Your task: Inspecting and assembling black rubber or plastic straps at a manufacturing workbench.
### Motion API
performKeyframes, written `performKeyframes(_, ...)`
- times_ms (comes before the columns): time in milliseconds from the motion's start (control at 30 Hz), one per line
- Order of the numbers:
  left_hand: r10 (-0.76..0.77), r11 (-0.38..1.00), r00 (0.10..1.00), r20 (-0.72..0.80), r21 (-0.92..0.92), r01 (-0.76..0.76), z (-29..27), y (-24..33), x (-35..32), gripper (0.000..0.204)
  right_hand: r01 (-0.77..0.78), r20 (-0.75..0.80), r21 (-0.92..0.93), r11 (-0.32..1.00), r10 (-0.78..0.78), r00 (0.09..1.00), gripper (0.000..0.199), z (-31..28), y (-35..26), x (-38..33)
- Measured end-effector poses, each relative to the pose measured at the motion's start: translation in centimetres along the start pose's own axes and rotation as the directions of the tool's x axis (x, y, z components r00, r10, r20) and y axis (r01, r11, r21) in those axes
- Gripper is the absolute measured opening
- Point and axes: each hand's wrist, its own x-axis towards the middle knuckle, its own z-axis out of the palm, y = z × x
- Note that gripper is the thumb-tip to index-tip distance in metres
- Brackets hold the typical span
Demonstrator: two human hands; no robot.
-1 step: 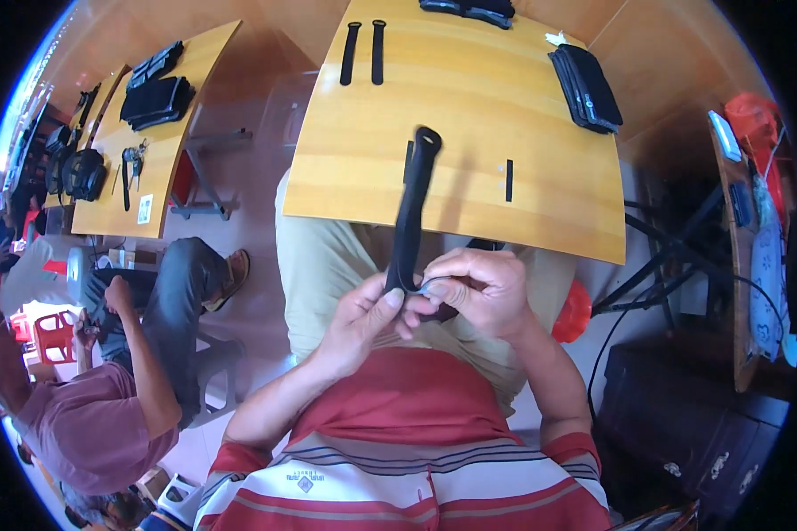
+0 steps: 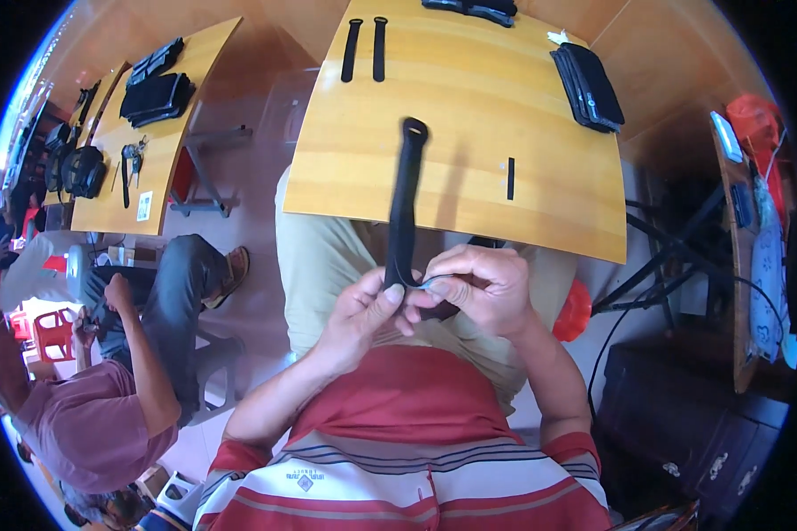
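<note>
A black fabric strap [image 2: 405, 195] with a slotted, rounded end stands upright over the near edge of the table. Its lower part bends between my two hands. My left hand [image 2: 361, 311] pinches the strap low down, thumb on top. Close by on the right, my right hand [image 2: 485, 288] is closed with thumb and fingers pressed on the strap's other end, where a light bluish edge shows. Part of that end is hidden by my fingers. Two similar straps [image 2: 378, 50] lie at the far left of the table, and a short black strip [image 2: 510, 179] rests near its right side.
On the yellow wooden table [image 2: 540, 221], a stack of black folded pieces [image 2: 586, 88] sits at the far right, another dark bundle [image 2: 474, 9] at the back. To the left, a seated person [image 2: 106, 416] is near a second table [image 2: 146, 199]. Dark cases [image 2: 682, 425] stand at right.
The strap's slotted upper end has swung slightly left and up. Both hands keep nearly the same place and grip.
</note>
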Motion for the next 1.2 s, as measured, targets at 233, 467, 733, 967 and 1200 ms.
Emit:
performKeyframes(233,0.036,0.976,0.999,0.03,-0.216,-0.029,-0.1,0.0,0.7,0.022,-0.03,0.005,0.011,0.999,0.03,1.0,0.01,0.4,0.2,0.0)
performKeyframes(467,-0.011,0.94,0.999,-0.042,-0.342,-0.004,0.4,0.3,0.7,0.025,0.123,0.045,-0.113,0.986,-0.119,0.992,0.015,0.4,1.5,-0.5)
performKeyframes(733,0.013,0.967,0.999,-0.044,-0.252,-0.024,0.1,0.2,1.0,0.023,0.159,0.037,-0.146,0.976,-0.155,0.987,0.02,0.3,1.8,-0.9)
performKeyframes(967,0.036,0.987,0.998,-0.059,-0.157,-0.045,-0.2,-0.1,1.3,0.025,0.175,0.041,-0.174,0.969,-0.17,0.985,0.02,0.3,1.9,-1.0)
performKeyframes(1200,0.042,0.988,0.999,-0.025,-0.145,-0.045,-0.6,-0.3,1.6,0.021,0.171,0.07,-0.232,0.958,-0.159,0.985,0.019,0.3,2.0,-1.2)
